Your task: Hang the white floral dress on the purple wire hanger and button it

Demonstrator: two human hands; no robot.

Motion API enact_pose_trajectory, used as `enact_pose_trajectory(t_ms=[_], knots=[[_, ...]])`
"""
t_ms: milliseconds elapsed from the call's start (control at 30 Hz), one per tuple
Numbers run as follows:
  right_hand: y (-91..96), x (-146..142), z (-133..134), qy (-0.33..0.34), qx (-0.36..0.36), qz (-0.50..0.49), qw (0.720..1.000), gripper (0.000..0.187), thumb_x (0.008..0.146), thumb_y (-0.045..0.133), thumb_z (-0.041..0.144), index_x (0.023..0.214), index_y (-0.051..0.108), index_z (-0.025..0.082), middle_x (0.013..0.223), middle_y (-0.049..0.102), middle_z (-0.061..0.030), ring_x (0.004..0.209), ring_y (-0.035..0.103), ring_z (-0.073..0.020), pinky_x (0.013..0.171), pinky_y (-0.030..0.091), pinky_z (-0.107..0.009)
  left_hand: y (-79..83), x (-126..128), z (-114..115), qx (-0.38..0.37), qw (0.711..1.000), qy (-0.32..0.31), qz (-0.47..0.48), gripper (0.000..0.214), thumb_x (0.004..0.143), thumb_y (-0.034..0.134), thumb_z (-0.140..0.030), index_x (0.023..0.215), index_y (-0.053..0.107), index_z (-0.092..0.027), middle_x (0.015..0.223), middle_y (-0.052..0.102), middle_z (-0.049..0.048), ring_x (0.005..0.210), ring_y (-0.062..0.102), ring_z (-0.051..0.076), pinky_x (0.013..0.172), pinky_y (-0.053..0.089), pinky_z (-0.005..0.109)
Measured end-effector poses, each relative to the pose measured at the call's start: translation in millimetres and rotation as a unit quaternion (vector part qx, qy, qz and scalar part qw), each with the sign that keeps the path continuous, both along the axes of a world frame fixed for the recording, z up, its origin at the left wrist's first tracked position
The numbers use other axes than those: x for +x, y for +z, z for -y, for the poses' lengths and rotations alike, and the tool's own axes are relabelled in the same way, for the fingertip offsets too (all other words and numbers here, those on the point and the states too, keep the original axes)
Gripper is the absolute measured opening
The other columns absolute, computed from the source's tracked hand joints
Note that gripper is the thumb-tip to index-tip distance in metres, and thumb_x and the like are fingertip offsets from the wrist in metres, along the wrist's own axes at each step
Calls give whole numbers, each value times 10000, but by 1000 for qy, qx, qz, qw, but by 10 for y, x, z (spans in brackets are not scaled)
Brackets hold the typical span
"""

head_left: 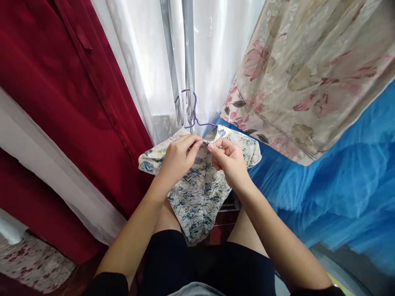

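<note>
A short-sleeved floral top (200, 193), whitish with blue and yellow print, hangs in front of me on a purple hanger (195, 110). At its neckline, my left hand (182, 154) pinches the edge between thumb and fingers. Close beside it on the right, my right hand (227, 156) is also closed, thumb against bent index finger, gripping the neckline's other side. Between the two sets of fingertips shows a small dark fastening, too small to name. The top's lower part narrows downward between my legs.
Red curtains (92, 102) hang at the left, with white sheer fabric (142, 61) behind the hanger. On the right are a pink-flowered cloth (302, 90) and blue tulle-like fabric (345, 181). Grey straps (188, 53) hang down behind the hanger's hook.
</note>
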State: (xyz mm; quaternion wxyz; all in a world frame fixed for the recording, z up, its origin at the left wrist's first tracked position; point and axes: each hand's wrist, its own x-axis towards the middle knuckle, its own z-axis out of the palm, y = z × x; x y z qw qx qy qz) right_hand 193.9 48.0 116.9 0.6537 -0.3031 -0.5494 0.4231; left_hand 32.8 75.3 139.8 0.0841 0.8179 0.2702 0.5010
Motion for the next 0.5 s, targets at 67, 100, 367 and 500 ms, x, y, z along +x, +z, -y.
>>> enact_pose_trajectory(t_ms=[67, 100, 367, 500], knots=[[-98, 17, -89, -6, -4, 8, 1000, 381, 814, 767, 494, 746, 511, 221, 438, 348, 125, 403, 241, -60, 436, 193, -226, 63, 46, 2, 21, 1000, 12, -6, 177, 991, 573, -255, 909, 713, -184, 829, 709, 23, 791, 651, 162, 771, 490, 280], [-173, 18, -130, -12, -10, 15, 1000, 392, 798, 773, 496, 735, 503, 219, 443, 343, 125, 408, 226, -56, 439, 172, -226, 82, 50, 15, 23, 999, 16, 22, 173, 990, 581, -261, 894, 702, -182, 809, 703, 19, 766, 653, 155, 749, 494, 272], [-847, -9, 102, -6, -112, 7, 994, 346, 820, 739, 440, 692, 516, 208, 445, 339, 113, 431, 223, -64, 459, 167, -232, 106, -718, -267, -1, 918, 125, 377, 164, 944, 645, -244, 816, 682, -149, 743, 635, 15, 706, 594, 114, 696, 480, 236], [-897, -111, 296, 32, -127, -20, 991, 313, 841, 729, 389, 695, 525, 202, 460, 328, 112, 444, 217, -63, 465, 167, -231, -371, -1269, -404, -173, 793, 118, 572, 90, 893, 636, -200, 827, 617, -142, 662, 539, -35, 642, 566, 112, 682, 491, 266]])
